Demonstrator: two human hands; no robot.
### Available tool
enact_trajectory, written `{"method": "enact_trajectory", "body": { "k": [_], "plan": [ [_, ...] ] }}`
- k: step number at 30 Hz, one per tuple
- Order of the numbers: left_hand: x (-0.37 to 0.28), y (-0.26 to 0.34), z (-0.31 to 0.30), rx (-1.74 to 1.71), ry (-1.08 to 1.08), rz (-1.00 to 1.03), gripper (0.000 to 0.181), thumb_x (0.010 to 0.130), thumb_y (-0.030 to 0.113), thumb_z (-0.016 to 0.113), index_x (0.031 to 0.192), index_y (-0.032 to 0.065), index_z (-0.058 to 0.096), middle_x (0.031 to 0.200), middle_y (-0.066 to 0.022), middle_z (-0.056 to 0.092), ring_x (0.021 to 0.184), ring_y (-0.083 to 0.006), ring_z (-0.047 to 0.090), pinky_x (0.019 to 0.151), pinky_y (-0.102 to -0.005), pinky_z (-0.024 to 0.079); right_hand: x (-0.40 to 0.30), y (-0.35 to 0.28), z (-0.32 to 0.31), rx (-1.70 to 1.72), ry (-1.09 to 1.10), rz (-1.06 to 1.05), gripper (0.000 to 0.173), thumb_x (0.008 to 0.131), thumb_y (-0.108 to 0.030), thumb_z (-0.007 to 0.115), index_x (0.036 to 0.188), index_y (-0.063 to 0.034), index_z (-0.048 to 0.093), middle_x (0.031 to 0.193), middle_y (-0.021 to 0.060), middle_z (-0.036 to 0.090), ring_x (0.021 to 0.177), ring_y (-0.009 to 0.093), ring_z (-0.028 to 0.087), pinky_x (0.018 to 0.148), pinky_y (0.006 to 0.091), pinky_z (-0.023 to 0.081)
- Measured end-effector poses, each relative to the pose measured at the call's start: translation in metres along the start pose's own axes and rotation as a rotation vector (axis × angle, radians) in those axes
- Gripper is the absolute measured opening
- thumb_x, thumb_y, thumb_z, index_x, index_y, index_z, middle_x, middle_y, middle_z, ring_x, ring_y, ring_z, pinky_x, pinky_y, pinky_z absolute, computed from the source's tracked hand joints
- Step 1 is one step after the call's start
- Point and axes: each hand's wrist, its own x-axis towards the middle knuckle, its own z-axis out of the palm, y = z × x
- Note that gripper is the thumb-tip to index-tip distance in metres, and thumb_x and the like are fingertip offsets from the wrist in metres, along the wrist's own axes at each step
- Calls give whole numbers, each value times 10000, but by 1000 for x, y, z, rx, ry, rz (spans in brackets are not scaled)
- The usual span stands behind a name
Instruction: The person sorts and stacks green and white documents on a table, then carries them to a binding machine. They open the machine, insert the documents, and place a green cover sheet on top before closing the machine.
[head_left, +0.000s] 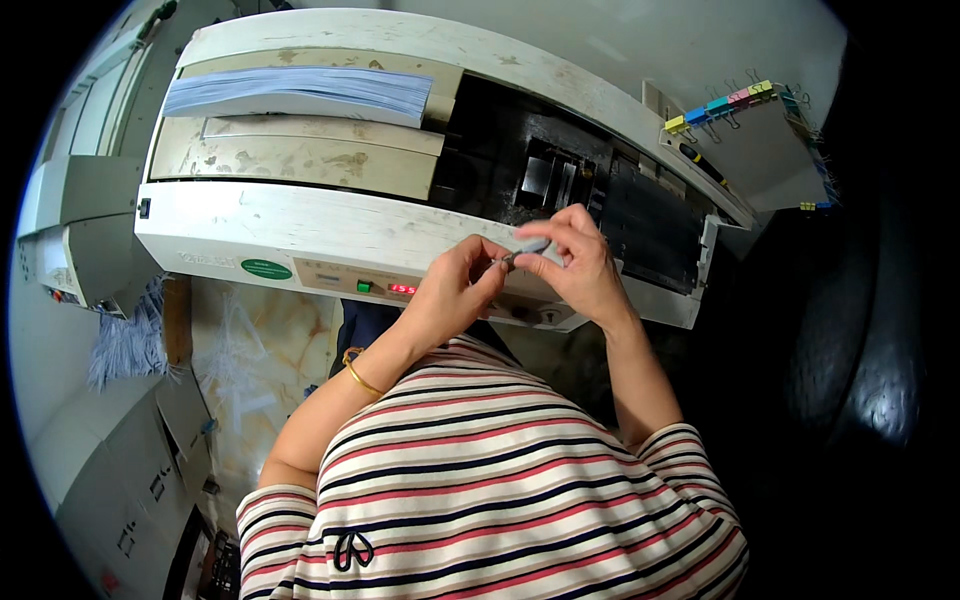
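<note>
In front of my body, over the near edge of a white binding machine (360, 232), my two hands meet. My left hand (463, 281) pinches the end of a small grey object with a metal part (531, 247); its exact kind is unclear. Thumb and fingers of my right hand (581, 262) are on its other end. A thick stack of paper (300, 94) lies on the machine's beige bed (300, 157). Beyond my right hand is the dark open channel with a metal roller unit (551, 180). A red lit display (403, 289) and green switch (364, 286) show on the front panel.
At the right, colored binder clips (720, 105) line the edges of a panel (757, 157). A black-and-yellow handled tool (703, 163) lies by it. Paper strips (135, 330) hang at the left, with scraps (240, 375) on the marbled floor. Another machine (90, 225) stands left.
</note>
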Motion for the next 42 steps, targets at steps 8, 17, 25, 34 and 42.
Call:
{"method": "enact_trajectory", "body": {
  "k": [8,17,25,34,42],
  "plan": [
    [-24,18,-12,307,-125,53,194,955,164,549,987,-25,585,732,-21,589,596,-72,512,518,-230,447,-9,-22,-10,-283,-171,-312,177,675,-114,785,842,-95,728,739,35,533,708,197,506,621,309,443],
    [-28,14,-19,269,-210,-72,441,1009,359,433,990,-44,610,784,-63,639,649,-114,544,575,-259,508,-24,-20,5,-68,-94,-240,132,727,-92,750,848,-52,715,719,59,615,661,198,579,600,301,472],
    [-29,2,-25,-327,-119,-126,441,1003,385,436,945,-22,597,902,-80,628,745,-117,542,604,-266,545,-14,6,-15,543,101,213,180,922,-120,605,978,36,674,852,77,662,680,110,582,628,251,494],
    [-25,-1,-32,-434,10,-101,385,1004,390,434,900,39,555,853,-59,607,708,-98,542,605,-273,543,95,129,-21,-186,442,64,99,780,-106,724,874,-74,725,816,86,673,749,193,671,678,287,517],
    [-24,12,-29,-523,51,-65,359,1009,368,427,900,49,550,859,-54,605,712,-98,535,613,-277,532,117,168,-11,-677,255,-33,93,776,-136,703,859,-129,743,865,88,660,877,284,619,766,395,503]
  ]
}}
